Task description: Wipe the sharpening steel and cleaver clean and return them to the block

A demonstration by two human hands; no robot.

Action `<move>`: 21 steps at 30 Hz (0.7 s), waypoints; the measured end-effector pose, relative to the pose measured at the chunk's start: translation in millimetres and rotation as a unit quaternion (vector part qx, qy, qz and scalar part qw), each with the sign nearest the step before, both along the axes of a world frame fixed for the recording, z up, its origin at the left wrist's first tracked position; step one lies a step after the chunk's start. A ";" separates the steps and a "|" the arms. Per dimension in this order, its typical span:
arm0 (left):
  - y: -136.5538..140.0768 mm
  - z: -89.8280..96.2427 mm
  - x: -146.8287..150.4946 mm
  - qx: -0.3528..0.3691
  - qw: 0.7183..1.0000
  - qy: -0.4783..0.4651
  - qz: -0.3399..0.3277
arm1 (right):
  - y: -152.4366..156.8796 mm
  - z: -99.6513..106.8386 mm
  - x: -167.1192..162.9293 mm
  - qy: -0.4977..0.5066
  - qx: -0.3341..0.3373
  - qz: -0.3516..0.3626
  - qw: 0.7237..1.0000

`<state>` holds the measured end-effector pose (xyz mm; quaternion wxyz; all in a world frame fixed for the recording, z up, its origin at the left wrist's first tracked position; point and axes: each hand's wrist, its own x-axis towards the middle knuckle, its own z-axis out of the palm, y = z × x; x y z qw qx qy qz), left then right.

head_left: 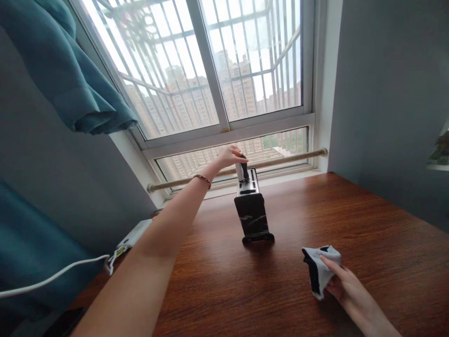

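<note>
Nearest the camera, the right hand [345,285] rests on the wooden surface [368,220] at the lower right, its fingers curled loosely around a small black-and-white cloth [320,269] that lies bunched on the wood. Across the picture the left arm stretches forward, a thin bracelet [202,179] at the wrist. The left hand [231,157] is closed at the fingertips on a dark handle [243,171] that sticks up from the top of a knife block [251,213].

That block is black with a pale, slotted top, stands upright on a small foot near the far middle of the surface, and is well apart from the cloth. Behind it runs a wooden rod [280,161] along the sill of a large barred window [217,70], with tall buildings beyond. A teal curtain [66,75] hangs bundled at the upper left. At the left edge of the surface lies a white power strip [135,234], its white cord [52,276] trailing off to the left.
</note>
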<state>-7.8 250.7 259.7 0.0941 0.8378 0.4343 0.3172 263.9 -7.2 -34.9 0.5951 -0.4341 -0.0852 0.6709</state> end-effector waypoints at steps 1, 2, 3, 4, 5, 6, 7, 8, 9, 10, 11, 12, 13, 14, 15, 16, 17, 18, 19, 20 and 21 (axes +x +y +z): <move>-0.1 0.0 -0.5 0.004 1.000 0.009 0.008 | 0.4 -0.7 0.3 0.002 0.001 -0.001 1.000; -0.6 0.7 -0.4 0.008 1.000 0.020 0.016 | 0.8 -1.4 0.5 0.001 0.001 -0.003 1.000; -1.2 2.0 0.1 0.010 0.999 0.032 0.023 | 1.1 -2.0 0.7 0.000 -0.001 -0.005 1.000; -1.8 3.8 1.0 0.010 0.999 0.043 0.028 | 1.4 -2.5 0.8 -0.002 -0.004 -0.007 1.000; -2.4 6.0 2.2 0.009 0.998 0.053 0.032 | 1.6 -2.9 0.9 -0.003 -0.006 -0.009 1.000; -2.8 8.4 3.4 0.005 0.998 0.061 0.033 | 1.8 -3.3 1.0 -0.003 -0.009 -0.011 1.000; -2.9 10.9 4.5 -0.002 0.997 0.067 0.032 | 1.8 -3.5 1.0 -0.003 -0.010 -0.013 1.000; -2.6 13.6 5.2 -0.013 0.997 0.072 0.026 | 1.8 -3.6 1.0 -0.002 -0.010 -0.014 1.000; -2.1 16.2 5.3 -0.025 0.997 0.076 0.017 | 1.7 -3.6 0.9 -0.002 -0.009 -0.014 1.000; -1.2 18.7 4.8 -0.041 0.996 0.077 0.005 | 1.5 -3.3 0.9 -0.002 -0.007 -0.014 1.000; -0.2 20.8 3.5 -0.058 0.995 0.077 -0.008 | 1.1 -2.8 0.8 -0.001 -0.005 -0.013 1.000; 1.0 22.1 1.5 -0.075 0.994 0.072 -0.021 | 0.7 -2.1 0.7 0.001 -0.003 -0.014 1.000; 2.2 22.5 -1.1 -0.089 0.994 0.061 -0.033 | 0.2 -1.2 0.7 0.003 -0.002 -0.015 1.000; 3.4 21.3 -4.3 -0.103 0.993 0.045 -0.043 | -0.3 -0.2 0.6 0.005 -0.003 -0.018 1.000; 4.5 18.4 -7.6 -0.116 0.992 0.024 -0.053 | -0.8 0.9 0.6 0.008 -0.004 -0.021 1.000; 5.5 13.4 -11.0 -0.131 0.989 -0.002 -0.062 | -1.3 1.8 0.5 0.011 -0.005 -0.023 1.000; 6.4 6.5 -14.1 -0.147 0.986 -0.030 -0.073 | -1.8 2.6 0.3 0.012 -0.006 -0.025 1.000; 7.1 -2.2 -16.8 -0.166 0.981 -0.058 -0.085 | -2.3 3.0 0.1 0.012 -0.006 -0.025 1.000; 7.8 -12.3 -19.0 -0.184 0.974 -0.087 -0.097 | -2.8 3.2 -0.2 0.010 -0.004 -0.025 1.000; 8.2 -23.2 -20.6 -0.200 0.967 -0.113 -0.108 | -3.3 3.1 -0.5 0.005 -0.003 -0.023 1.000; 8.5 -34.2 -21.6 -0.214 0.960 -0.137 -0.116 | -3.8 2.9 -0.8 -0.001 -0.002 -0.022 1.000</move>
